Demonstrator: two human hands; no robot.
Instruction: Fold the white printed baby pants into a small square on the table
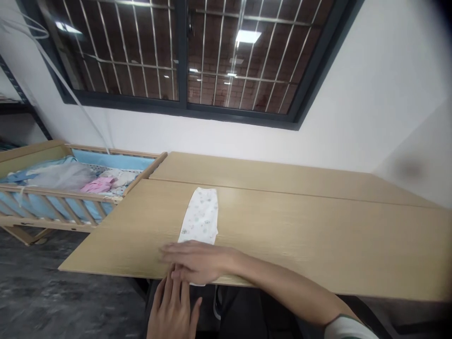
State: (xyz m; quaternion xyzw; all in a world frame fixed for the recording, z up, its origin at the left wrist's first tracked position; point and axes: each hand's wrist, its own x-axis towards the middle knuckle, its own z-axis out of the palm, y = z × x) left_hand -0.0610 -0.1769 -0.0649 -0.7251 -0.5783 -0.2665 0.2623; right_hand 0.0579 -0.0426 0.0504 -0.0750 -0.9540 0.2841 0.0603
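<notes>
A white piece of baby clothing (201, 214) with a small scattered print lies folded into a long narrow shape on the wooden table, its far end toward the wall. Across its near part lies my right hand (203, 261), palm down, fingers stretched out to the left and slightly blurred. My left hand (173, 306) is at the table's front edge, back of the hand up, fingers extended and thumb apart. Its fingertips reach under or against my right hand; whether they touch the cloth is hidden. A small bit of the near end shows below my right wrist.
The wooden table (300, 235) has a seam along its length. At its left stands a wooden crib (76, 207) with blue lining, holding pink cloth (99, 184) and white netting (65, 175). A barred window (181, 52) is in the wall behind.
</notes>
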